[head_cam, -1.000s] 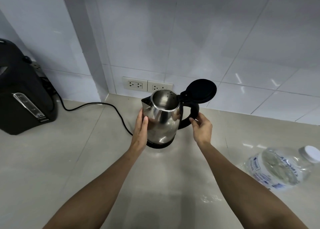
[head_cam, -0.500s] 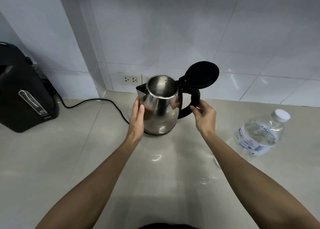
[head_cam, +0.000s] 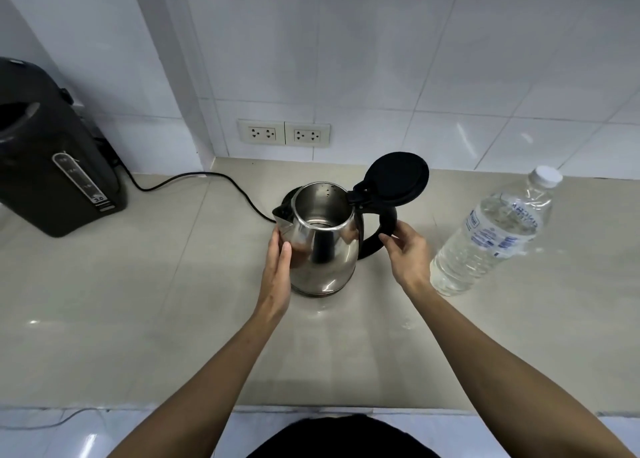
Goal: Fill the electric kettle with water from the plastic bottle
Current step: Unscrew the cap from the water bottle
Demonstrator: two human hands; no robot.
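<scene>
The steel electric kettle (head_cam: 322,246) stands in the middle of the counter with its black lid (head_cam: 394,178) flipped open, and its inside looks empty. Its round black base (head_cam: 289,194) shows just behind it. My left hand (head_cam: 277,270) lies flat against the kettle's left side below the spout. My right hand (head_cam: 407,253) has its thumb and fingertips on the black handle (head_cam: 382,227). The clear plastic bottle (head_cam: 495,235), full of water and with its white cap on, stands to the right of my right hand, untouched.
A black hot-water dispenser (head_cam: 52,156) sits at the far left. A black cord (head_cam: 207,180) runs across the counter to the kettle base. Two wall sockets (head_cam: 284,133) are behind. The counter's front edge (head_cam: 311,407) is near my body.
The kettle has come off its base and nearer to me, with both hands staying on it. The view has shifted, so the bottle now shows whole at the right.
</scene>
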